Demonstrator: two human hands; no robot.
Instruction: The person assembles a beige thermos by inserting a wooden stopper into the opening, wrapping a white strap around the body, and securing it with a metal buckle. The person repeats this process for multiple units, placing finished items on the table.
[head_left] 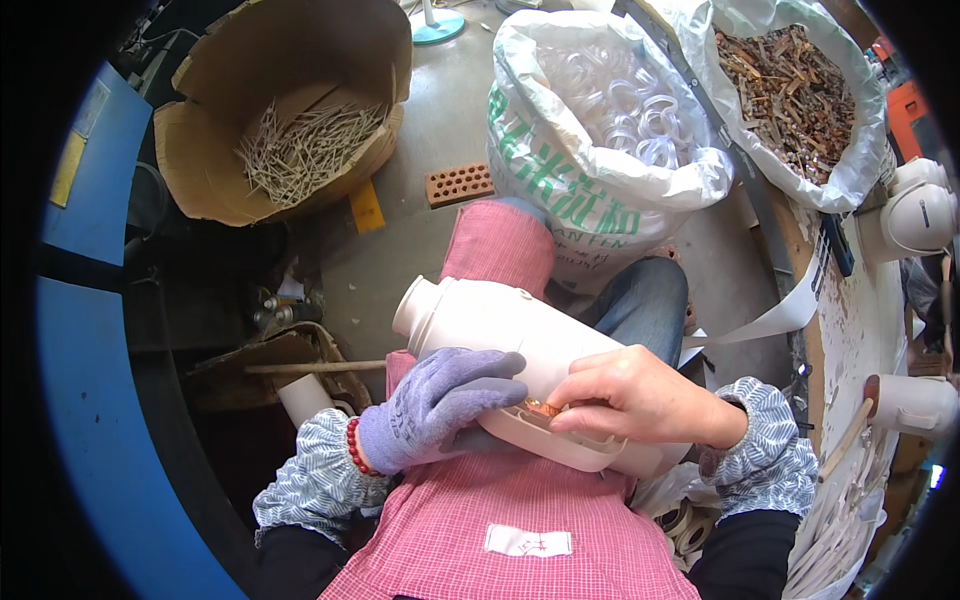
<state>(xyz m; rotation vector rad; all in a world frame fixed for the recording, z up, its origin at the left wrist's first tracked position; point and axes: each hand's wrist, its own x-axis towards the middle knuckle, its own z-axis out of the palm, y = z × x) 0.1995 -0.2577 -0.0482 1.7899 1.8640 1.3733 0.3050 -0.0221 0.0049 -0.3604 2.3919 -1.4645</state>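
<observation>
A cream-white jug body (490, 315), shaped like a vacuum flask, lies tilted across my lap with its narrow neck toward the left. Its handle (555, 443) faces me. In a purple-grey glove, my left hand (440, 400) is closed against the jug, fingers over its side by the left end of the handle. My bare right hand (635, 395) pinches a small copper-coloured piece (542, 408) between thumb and fingers, in the gap between handle and body. Fingertips cover part of that piece, so its full shape is hidden.
A cardboard box (195, 150) of thin pale sticks stands far left. Ahead are a white sack (640, 195) of clear plastic rings and another sack (845, 190) of brown metal strips. A perforated brick (460, 185) lies on the floor. More jugs (915, 405) line the right-hand bench.
</observation>
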